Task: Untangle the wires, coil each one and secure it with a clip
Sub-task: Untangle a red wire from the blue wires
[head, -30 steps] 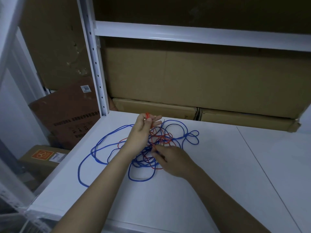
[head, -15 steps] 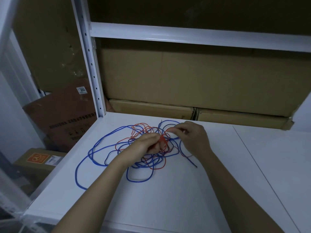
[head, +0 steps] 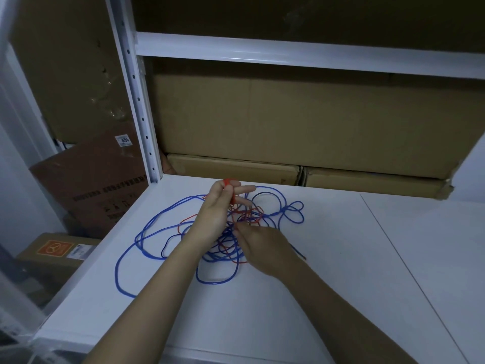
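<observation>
Wires lie in a loose tangle near the back left corner of the white shelf: a long blue wire loops out toward the left edge and knots into small rings toward the middle of the back edge, while a thinner red wire threads through the centre of the heap. The left hand is raised above the tangle, its thumb and forefinger pinching a loop of the red wire, the other fingers stretched out straight. The right hand rests low on the near side of the heap, fingers bent down into the strands; whether it pinches one I cannot tell. Half a second ago both hands met over the middle of the tangle, the right one reaching further back; now the left has lifted the red loop and the right has dropped back toward the near side. Left of the shelf post, a leaning brown carton bears a white sticker reading "3055" and rows of print too blurred to read. Below it sits a box with an orange label carrying a round emblem.
</observation>
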The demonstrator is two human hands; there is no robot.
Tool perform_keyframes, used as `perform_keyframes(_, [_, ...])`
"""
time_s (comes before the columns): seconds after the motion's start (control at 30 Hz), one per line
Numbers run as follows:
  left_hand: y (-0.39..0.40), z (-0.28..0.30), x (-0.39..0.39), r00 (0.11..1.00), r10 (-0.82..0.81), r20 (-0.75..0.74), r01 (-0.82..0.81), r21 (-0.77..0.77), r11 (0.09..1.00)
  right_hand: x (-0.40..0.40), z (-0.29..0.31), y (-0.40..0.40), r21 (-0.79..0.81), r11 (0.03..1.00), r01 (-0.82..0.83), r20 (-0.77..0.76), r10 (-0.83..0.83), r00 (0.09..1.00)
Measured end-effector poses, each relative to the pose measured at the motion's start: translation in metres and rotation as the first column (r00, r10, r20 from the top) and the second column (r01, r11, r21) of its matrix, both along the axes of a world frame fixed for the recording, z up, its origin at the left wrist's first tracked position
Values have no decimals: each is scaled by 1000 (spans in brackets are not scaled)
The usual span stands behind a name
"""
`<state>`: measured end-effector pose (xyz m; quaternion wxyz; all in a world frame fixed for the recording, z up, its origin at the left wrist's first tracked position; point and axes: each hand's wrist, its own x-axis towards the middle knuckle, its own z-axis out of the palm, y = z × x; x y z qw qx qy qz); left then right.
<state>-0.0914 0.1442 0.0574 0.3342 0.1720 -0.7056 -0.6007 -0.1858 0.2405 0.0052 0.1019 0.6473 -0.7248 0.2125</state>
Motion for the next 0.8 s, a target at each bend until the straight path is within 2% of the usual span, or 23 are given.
perform_keyframes(0.07, [-7,-8,2,988,116,103,-89,-237,967,-1,-2,1,-94,995,-30,26,33,999])
perform_keyframes(0.13, [-16,-17,7,944,245,221,-106,-500,860,-4,1,4,-141,988,-66,85,78,993])
perform_keyframes(0.2, [-22,-22,12,894,329,305,-54,-655,754,-7,7,8,-141,986,-88,233,119,965])
perform_keyframes(0.23, [-24,-23,15,874,339,348,-15,-679,734,-11,10,9,-160,984,-80,313,128,941])
perform_keyframes(0.3, [-24,-23,21,843,283,458,78,-624,777,-20,16,10,-244,969,-33,364,123,923])
perform_keyframes(0.4, [-20,-22,25,840,84,537,197,-445,874,-37,23,7,-347,936,60,264,36,964])
perform_keyframes(0.47, [-13,-14,26,886,-98,452,257,-303,918,-44,26,3,-398,913,90,273,24,962])
perform_keyframes(0.53, [-7,-5,23,924,-270,271,304,-92,948,-43,27,-1,-367,924,107,423,63,904])
perform_keyframes(0.57, [-5,-2,22,942,-300,149,300,23,954,-40,26,-3,-321,940,116,526,74,847])
perform_keyframes(0.63, [-2,5,20,960,-268,-81,278,171,945,-33,24,-4,-224,969,107,670,74,739])
perform_keyframes(0.67, [-1,7,18,958,-240,-155,266,183,946,-30,20,-4,-189,978,88,706,73,704])
perform_keyframes(0.73, [-3,7,12,964,-171,-203,205,158,966,-22,16,-3,-124,992,22,745,79,662])
perform_keyframes(0.8, [-6,4,4,985,-93,-144,110,119,987,-14,12,-4,-33,998,-55,728,62,683])
